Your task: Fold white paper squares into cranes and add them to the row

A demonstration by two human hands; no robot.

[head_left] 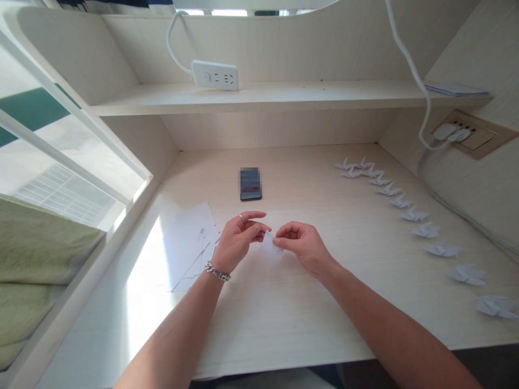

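Observation:
Both hands meet over the middle of a pale wooden desk, pinching a small folded piece of white paper between them. My left hand wears a ring and a chain bracelet, and its fingertips close on the paper's left edge. My right hand curls its fingers onto the paper's right edge. A loose stack of white paper sheets lies just left of my left hand. Several folded white paper cranes stand in a curved row along the desk's right side.
A dark phone lies flat behind the hands. A white power strip sits on the shelf above, its cable running to a wall socket at the right. A window and a green cloth are at the left.

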